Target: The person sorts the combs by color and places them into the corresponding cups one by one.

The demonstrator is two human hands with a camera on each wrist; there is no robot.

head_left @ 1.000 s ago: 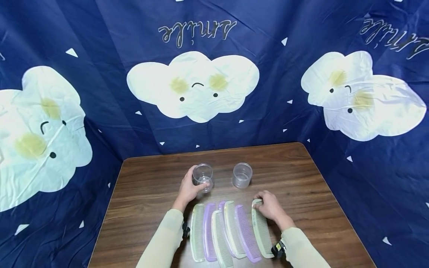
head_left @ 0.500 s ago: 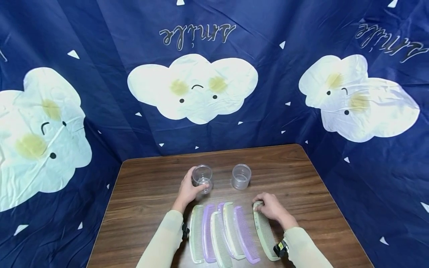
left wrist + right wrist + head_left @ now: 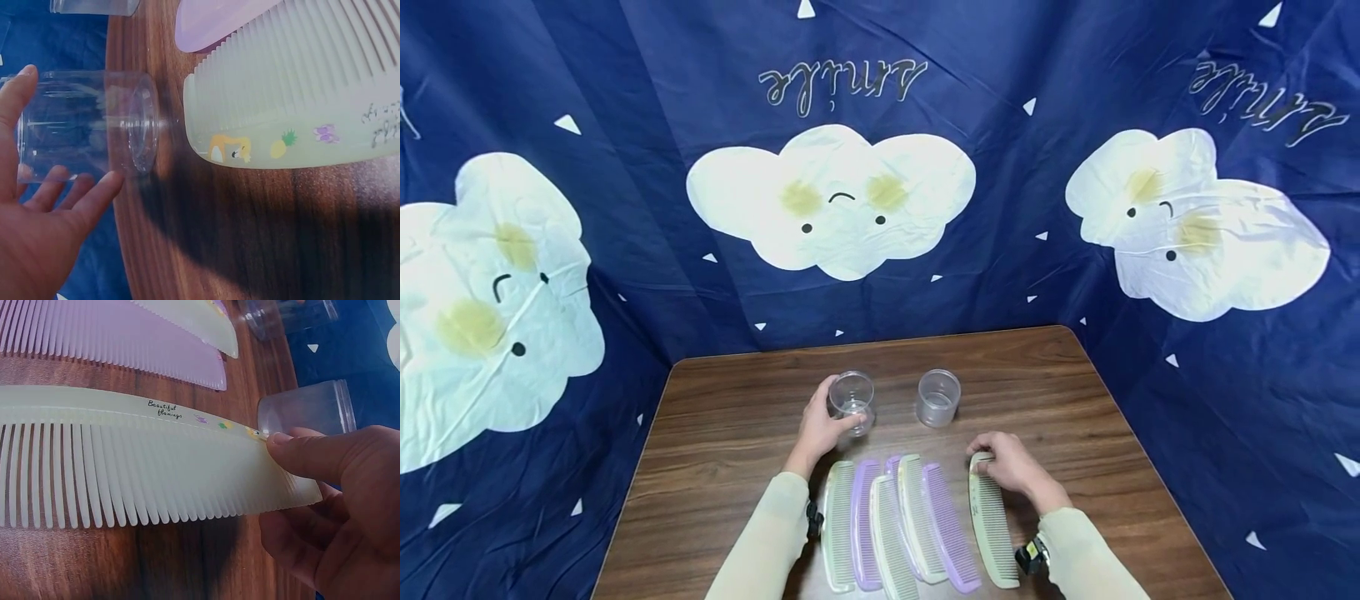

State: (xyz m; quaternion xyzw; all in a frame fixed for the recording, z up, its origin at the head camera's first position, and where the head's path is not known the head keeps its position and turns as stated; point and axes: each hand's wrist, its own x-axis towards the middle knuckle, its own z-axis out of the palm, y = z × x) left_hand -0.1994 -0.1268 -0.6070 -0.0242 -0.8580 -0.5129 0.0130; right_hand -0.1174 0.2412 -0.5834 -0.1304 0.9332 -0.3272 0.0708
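My left hand (image 3: 822, 427) holds a clear plastic cup (image 3: 87, 125) that stands upright on the table. In the left wrist view the thumb is on one side of it and the fingers on the other. My right hand (image 3: 1009, 462) pinches the far end of a pale green comb (image 3: 991, 525) between thumb and fingers. The right wrist view shows that comb (image 3: 144, 450) with small printed pictures and the words "Beautiful flamingo". Left of it lie several green and purple combs side by side, some overlapping, among them a purple comb (image 3: 950, 529) and a green comb (image 3: 840, 525).
A second clear cup (image 3: 937, 400) stands right of the held one, toward the back of the wooden table (image 3: 715, 450). Blue cloth (image 3: 1022, 250) printed with white clouds hangs around the table's back and sides.
My right hand has shifted the green comb slightly to the right, away from the neighbouring purple comb, and its tilt has varied. My left hand keeps hold of the cup in the same place.
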